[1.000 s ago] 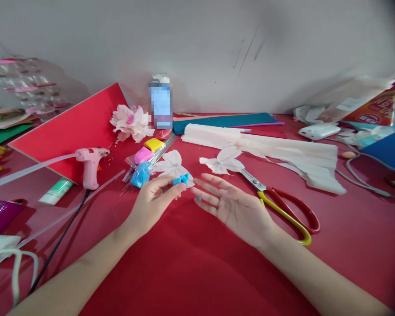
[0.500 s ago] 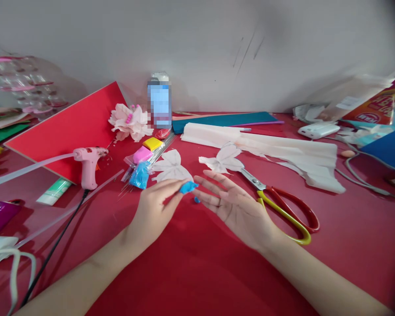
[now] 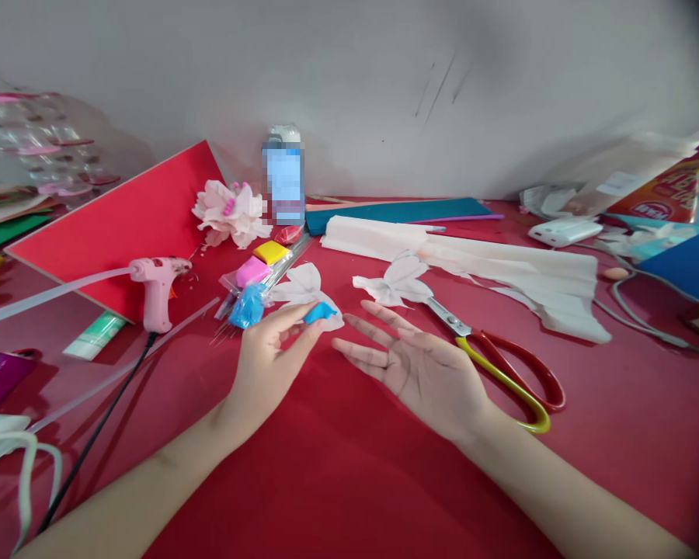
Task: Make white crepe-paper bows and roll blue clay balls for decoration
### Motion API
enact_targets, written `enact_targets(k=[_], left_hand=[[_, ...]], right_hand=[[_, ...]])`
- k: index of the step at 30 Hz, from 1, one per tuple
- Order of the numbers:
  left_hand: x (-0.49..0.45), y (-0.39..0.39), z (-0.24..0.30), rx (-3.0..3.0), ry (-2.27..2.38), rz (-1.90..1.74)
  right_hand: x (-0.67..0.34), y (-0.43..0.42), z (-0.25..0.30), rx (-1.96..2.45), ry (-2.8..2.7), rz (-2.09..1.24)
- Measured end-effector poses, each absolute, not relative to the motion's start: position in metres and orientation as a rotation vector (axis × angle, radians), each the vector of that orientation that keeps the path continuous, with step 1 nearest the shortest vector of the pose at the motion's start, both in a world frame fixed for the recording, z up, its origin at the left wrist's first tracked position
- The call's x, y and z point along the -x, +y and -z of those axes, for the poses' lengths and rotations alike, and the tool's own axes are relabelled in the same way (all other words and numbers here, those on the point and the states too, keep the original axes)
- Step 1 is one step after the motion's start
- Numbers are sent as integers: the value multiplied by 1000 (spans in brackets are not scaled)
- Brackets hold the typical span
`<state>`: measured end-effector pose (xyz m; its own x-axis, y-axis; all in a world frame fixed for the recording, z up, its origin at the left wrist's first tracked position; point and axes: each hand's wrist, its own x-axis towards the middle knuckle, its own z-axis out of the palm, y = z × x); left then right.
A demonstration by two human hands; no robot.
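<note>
Between its thumb and fingertips, my left hand (image 3: 268, 349) pinches a soft blue lump of modelling clay (image 3: 320, 312). My right hand (image 3: 425, 373) is palm up with its fingers spread, and nothing shows in it. White paper petals (image 3: 300, 281) lie just beyond my left hand, partly behind the clay. Another white petal cutout (image 3: 405, 278) rests past my right fingers, by the blades of scissors (image 3: 504, 373) with red and yellow handles. A blue clay packet (image 3: 248, 307) sits beyond my left knuckles, with pink clay (image 3: 252, 272) and yellow clay (image 3: 270, 252) behind it.
A pink glue gun (image 3: 156, 291) stands at left with its cord trailing forward, before a tilted red board (image 3: 116, 233). Near the wall are a paper flower (image 3: 230, 213) and a phone (image 3: 284, 182). White crepe paper (image 3: 501, 268) stretches across the right; cables (image 3: 634, 310) lie beyond.
My left hand has drawn slightly left with the blue clay, widening the gap between my hands. A small blue bit seen by my right fingertips is out of sight now.
</note>
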<state>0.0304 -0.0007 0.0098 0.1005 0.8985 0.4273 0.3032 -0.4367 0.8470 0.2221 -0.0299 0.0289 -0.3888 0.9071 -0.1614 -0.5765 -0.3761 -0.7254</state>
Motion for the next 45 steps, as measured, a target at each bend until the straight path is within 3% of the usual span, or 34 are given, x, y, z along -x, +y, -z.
enact_targets(k=[7,12,19,28,39,45], left_hand=[[-32,-3,-11,-1740,932,-1230],[-34,-9,-17,-1794,1072,-1150],[-40,-18,-22,-1751,960,-998],[-38,-8,-16,-1294,830,-864],[-39,-3,-13,-1022,672,-842],[-41,-9,-14,-1150,626,-702]], right_hand=[[-217,-32,-27,786,-861,-1788],[-210,-34,-20,840,-1043,-1700],[-205,-37,-14,1044,-1501,-1196],[-216,-24,-13,1170,-1370,-1190],[-219,-21,-9,919,-1429,-1265],[-219,-21,-7,1024,-1610,-891]])
